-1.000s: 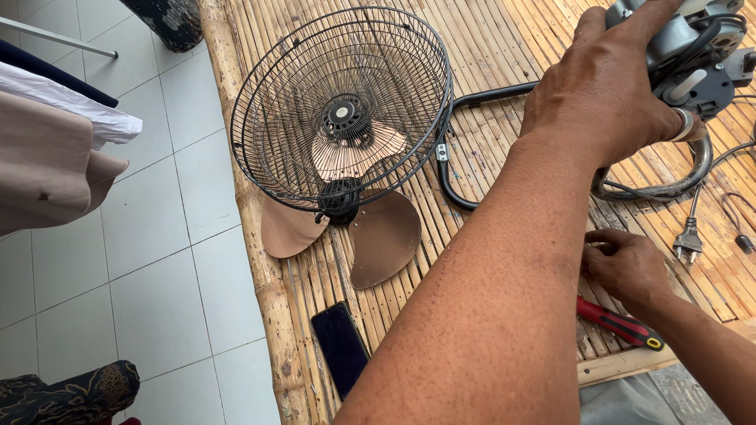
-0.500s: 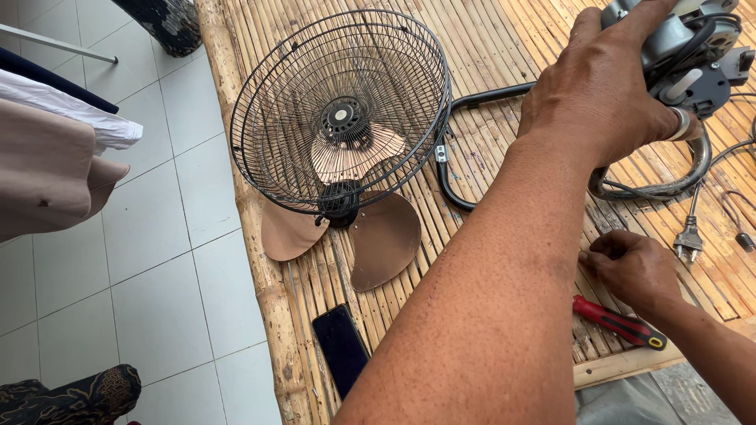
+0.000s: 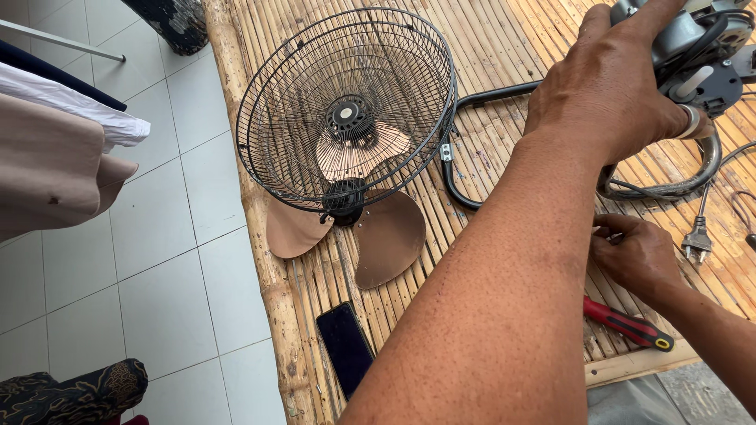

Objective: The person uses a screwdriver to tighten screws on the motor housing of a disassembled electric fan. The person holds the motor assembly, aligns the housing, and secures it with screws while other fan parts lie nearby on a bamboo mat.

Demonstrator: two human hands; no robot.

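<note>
On the bamboo platform point(image 3: 504, 47) a fan is seen taken apart. Its black wire guard point(image 3: 346, 110) is lifted off and lies dish-up near the platform's left edge, and the brown blade set point(image 3: 354, 228) is removed and rests under the guard's near rim, touching it. The grey motor housing point(image 3: 697, 55) is held at the upper right by the left hand point(image 3: 622, 86), whose fingers are wrapped over its top in a firm grasp; the tubular black stand point(image 3: 488, 149) curves away beneath it. Lower down, the right hand point(image 3: 638, 256) is pressed to the slats with its fingers pinched narrowly together; whether a small part is held cannot be told. A red-handled screwdriver point(image 3: 630, 324) lies just beside that hand, ungripped. The plug point(image 3: 697, 240) is loose on the slats, and a dark phone point(image 3: 346, 346) lies near the front edge. Judged from this, disassembly is done; the motor work is in hand and refitting of blade and guard is left
</note>
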